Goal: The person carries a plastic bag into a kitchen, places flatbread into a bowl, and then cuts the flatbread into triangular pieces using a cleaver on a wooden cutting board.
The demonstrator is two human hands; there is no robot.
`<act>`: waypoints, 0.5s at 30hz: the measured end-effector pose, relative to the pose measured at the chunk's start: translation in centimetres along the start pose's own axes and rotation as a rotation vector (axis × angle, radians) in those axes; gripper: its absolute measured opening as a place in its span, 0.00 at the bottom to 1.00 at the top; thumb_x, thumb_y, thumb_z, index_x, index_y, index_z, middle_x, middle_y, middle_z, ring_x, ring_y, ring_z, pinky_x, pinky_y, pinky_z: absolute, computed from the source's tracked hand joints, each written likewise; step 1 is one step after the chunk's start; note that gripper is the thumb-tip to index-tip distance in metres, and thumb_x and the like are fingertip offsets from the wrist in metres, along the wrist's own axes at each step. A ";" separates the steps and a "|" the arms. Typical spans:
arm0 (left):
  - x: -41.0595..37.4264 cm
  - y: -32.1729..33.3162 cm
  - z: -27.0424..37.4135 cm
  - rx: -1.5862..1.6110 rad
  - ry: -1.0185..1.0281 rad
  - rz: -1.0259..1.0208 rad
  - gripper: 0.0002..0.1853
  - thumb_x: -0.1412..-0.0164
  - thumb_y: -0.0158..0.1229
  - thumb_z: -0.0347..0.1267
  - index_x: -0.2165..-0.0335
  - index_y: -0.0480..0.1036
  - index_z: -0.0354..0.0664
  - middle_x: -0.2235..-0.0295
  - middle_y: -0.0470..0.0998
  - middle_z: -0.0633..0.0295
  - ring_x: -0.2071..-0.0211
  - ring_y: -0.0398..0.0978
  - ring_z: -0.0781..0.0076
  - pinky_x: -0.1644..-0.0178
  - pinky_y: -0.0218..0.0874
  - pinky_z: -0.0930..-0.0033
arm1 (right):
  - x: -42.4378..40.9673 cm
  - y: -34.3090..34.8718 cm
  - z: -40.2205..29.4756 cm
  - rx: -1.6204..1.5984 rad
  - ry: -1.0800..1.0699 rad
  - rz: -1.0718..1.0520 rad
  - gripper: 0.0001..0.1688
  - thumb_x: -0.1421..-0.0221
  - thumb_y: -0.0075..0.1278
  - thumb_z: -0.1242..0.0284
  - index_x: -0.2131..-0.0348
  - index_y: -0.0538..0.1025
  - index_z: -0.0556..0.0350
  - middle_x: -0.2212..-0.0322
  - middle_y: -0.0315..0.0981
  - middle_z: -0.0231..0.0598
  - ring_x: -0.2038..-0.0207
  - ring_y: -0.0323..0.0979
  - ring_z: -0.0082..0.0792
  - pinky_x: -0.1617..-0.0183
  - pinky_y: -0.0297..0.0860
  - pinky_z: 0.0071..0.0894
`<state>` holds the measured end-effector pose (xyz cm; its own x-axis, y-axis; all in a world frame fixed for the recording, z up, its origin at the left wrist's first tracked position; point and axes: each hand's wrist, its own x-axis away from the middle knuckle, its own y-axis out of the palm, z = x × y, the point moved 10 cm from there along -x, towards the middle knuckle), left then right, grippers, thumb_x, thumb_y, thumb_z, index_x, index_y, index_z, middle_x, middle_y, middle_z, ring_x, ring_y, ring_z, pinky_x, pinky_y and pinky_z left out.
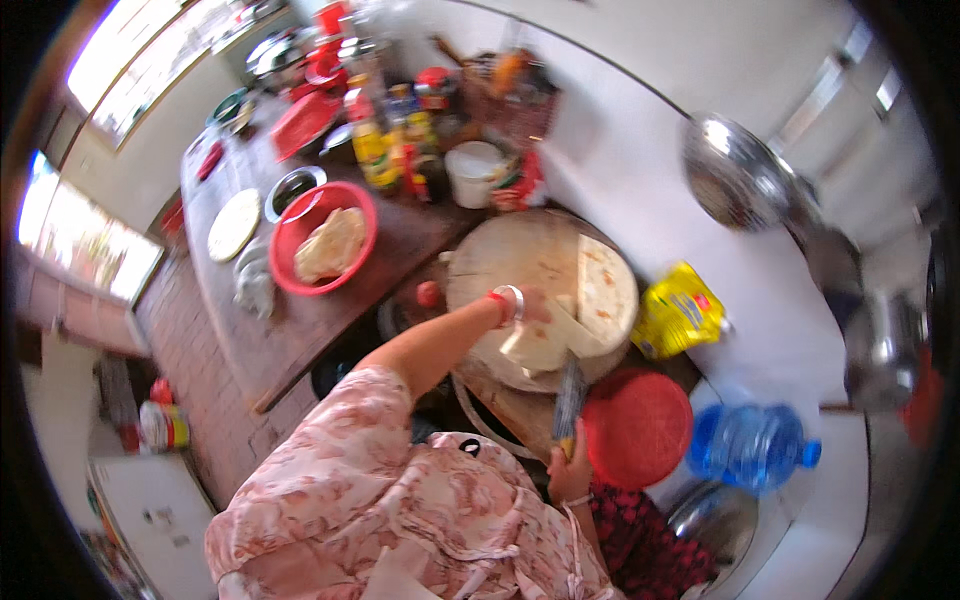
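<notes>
My left hand (534, 306), with a pale bangle at the wrist, reaches over a thick round wooden chopping block (510, 251). Motion blurs its fingers, which are at the edge of loose flatbread pieces (551, 341); whether they grip the bread cannot be told. On the block's right side lies a larger cut section of browned flatbread (600, 289). My right hand (570, 471) is closed around the handle of a knife (568, 401) with a broad dark blade. The blade points away from me, its far end at the near edge of the bread pieces.
Right of the block are a yellow packet (681, 311), a red plastic basin (637, 429) and a blue water bottle (750, 448). On the left table stand a red bowl (281, 259) holding flatbread (330, 244) and sauce bottles (375, 157). A white tub (474, 174) stands behind the block.
</notes>
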<state>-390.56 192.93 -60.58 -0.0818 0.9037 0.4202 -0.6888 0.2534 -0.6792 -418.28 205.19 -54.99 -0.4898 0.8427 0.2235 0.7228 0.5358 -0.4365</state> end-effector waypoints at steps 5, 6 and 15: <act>4.3 -3.3 -0.9 0.669 0.028 0.041 0.22 0.59 0.60 0.39 0.66 0.68 0.36 0.72 0.72 0.64 0.73 0.68 0.75 0.73 0.60 0.70 | 1.1 -1.2 -2.7 -0.159 0.021 0.080 0.34 0.52 0.39 0.78 0.45 0.50 0.54 0.79 0.65 0.37 0.86 0.60 0.23 0.82 0.62 0.21; 5.6 -4.5 -3.7 0.844 0.008 0.119 0.20 0.57 0.60 0.37 0.66 0.68 0.36 0.72 0.72 0.64 0.72 0.68 0.76 0.72 0.60 0.72 | 0.6 -0.9 -3.6 -0.240 -0.021 0.094 0.34 0.53 0.38 0.80 0.45 0.50 0.54 0.79 0.64 0.37 0.86 0.59 0.22 0.82 0.61 0.20; 20.9 -17.3 -27.1 2.138 -0.027 0.924 0.18 0.51 0.48 0.26 0.58 0.62 0.33 0.61 0.70 0.51 0.63 0.71 0.59 0.59 0.64 0.56 | -6.9 10.2 -15.9 -0.212 -0.180 -0.099 0.34 0.51 0.38 0.80 0.45 0.47 0.56 0.78 0.67 0.37 0.85 0.62 0.21 0.82 0.63 0.21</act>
<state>-360.89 216.75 -56.37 -0.6949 0.5166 0.5003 0.0246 -0.6782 0.7345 -399.76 205.68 -47.17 -0.6279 0.7731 0.0897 0.7435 0.6300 -0.2244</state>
